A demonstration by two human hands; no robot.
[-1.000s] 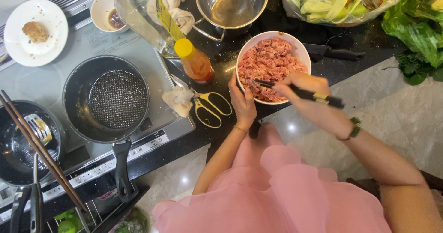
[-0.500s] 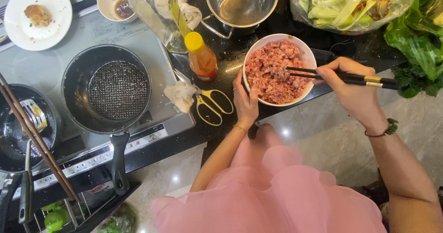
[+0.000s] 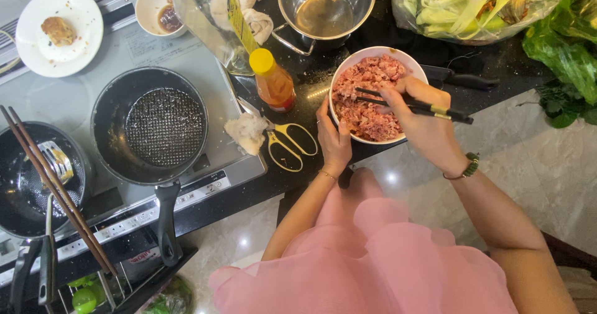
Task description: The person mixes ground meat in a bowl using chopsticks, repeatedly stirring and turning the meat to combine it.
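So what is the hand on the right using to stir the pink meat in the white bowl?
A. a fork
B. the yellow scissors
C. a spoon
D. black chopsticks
D: the right hand grips a pair of black chopsticks whose tips reach into the minced meat in the white bowl, while the yellow scissors lie untouched on the counter.

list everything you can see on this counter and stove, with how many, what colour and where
bowl: 1, white, counter edge, holds pink minced meat
chopsticks: 1 pair, dark, over bowl
scissors: 1, yellow handles, left of bowl
bottle: 1, orange, yellow cap, behind scissors
pot: 1, steel, top centre
pan: 1, black, on stove
plate: 1, white, top left
greens: leafy, green, top right
left hand: steadies bowl
right hand: holds chopsticks in meat
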